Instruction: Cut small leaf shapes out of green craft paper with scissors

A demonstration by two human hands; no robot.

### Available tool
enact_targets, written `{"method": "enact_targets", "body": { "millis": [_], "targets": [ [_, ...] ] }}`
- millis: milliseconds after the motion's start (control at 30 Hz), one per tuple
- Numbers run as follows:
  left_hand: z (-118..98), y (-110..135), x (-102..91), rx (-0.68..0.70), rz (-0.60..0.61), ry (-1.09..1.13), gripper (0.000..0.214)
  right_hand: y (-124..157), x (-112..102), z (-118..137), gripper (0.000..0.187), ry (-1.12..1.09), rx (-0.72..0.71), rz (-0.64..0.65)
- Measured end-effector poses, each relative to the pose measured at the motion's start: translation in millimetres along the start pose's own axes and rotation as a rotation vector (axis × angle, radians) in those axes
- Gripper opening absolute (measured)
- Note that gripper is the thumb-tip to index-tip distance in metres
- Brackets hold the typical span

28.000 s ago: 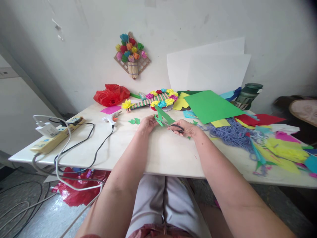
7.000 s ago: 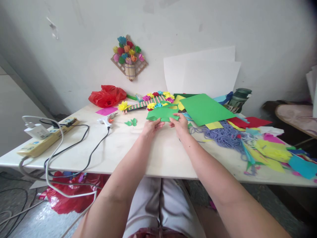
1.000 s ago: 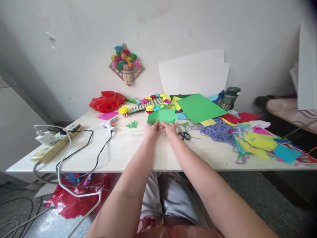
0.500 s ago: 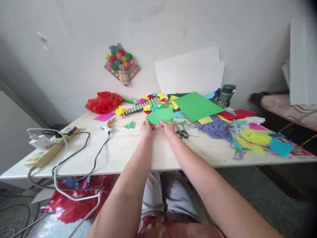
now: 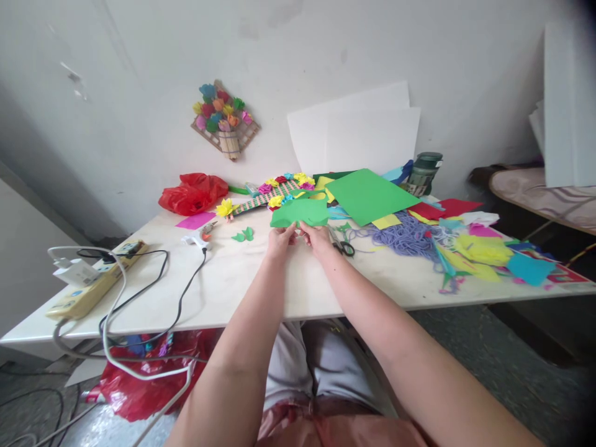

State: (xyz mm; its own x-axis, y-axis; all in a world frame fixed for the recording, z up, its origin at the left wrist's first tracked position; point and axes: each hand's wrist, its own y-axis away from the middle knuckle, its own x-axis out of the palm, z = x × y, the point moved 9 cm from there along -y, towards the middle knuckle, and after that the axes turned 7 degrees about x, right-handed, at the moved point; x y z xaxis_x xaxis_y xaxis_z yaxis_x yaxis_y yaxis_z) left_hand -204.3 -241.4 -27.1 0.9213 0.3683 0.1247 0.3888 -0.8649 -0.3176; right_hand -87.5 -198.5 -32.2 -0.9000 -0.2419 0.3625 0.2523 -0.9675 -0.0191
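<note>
At the middle of the table my left hand (image 5: 281, 241) and my right hand (image 5: 315, 238) are close together, fingertips pinched. Between them is green paper, at the near edge of a cut green sheet (image 5: 300, 212). Whether the bit in my fingertips is part of that sheet or a separate piece, I cannot tell. Black-handled scissors (image 5: 346, 248) lie just right of my right hand, partly hidden by it. Small green leaf cut-outs (image 5: 243, 235) rest to the left of my left hand.
A white glue gun (image 5: 197, 239) and a power strip (image 5: 100, 280) with cables lie left. Behind are a flower-trimmed woven strip (image 5: 256, 203) and a red plastic bag (image 5: 193, 193). To the right are a large green sheet (image 5: 372, 197), purple yarn (image 5: 403, 237) and coloured paper scraps (image 5: 482, 249).
My hands have drawn closer together, and the fingertips have moved inward to meet at the green paper's near edge. The camera view has shifted slightly.
</note>
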Motion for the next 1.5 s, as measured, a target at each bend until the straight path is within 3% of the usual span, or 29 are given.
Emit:
{"method": "enact_targets", "body": {
  "millis": [100,233,467,700,833,1100,1400,1500],
  "targets": [
    [0,0,-1.3,0.023,-0.005,0.055,0.036,0,2,1,0.03,-0.014,0.007,0.016],
    [-1,-1,-5.5,0.032,-0.035,0.14,0.031,-4,-11,6,0.028,-0.053,0.027,-0.057],
    [-3,-1,-17.2,0.014,-0.17,0.179,0.035,-6,-17,9,0.02,-0.013,0.036,-0.057],
    [1,1,0.9,-0.026,-0.009,0.071,0.034,0,-6,8,0.023,0.002,0.002,-0.004],
    [0,-1,-1.5,-0.008,-0.014,0.081,0.03,2,2,7,0.023,0.031,0.036,0.065],
    [-1,-2,-2.6,-0.002,-0.028,0.042,0.03,-3,-8,8,0.023,0.034,0.054,0.004],
    [4,-2,-0.8,-0.026,-0.034,0.153,0.03,-4,-2,5,0.025,0.071,0.065,0.037],
    [5,-1,-3.1,-0.052,-0.063,0.193,0.028,-8,-9,6,0.032,0.091,0.106,-0.001]
  ]
}}
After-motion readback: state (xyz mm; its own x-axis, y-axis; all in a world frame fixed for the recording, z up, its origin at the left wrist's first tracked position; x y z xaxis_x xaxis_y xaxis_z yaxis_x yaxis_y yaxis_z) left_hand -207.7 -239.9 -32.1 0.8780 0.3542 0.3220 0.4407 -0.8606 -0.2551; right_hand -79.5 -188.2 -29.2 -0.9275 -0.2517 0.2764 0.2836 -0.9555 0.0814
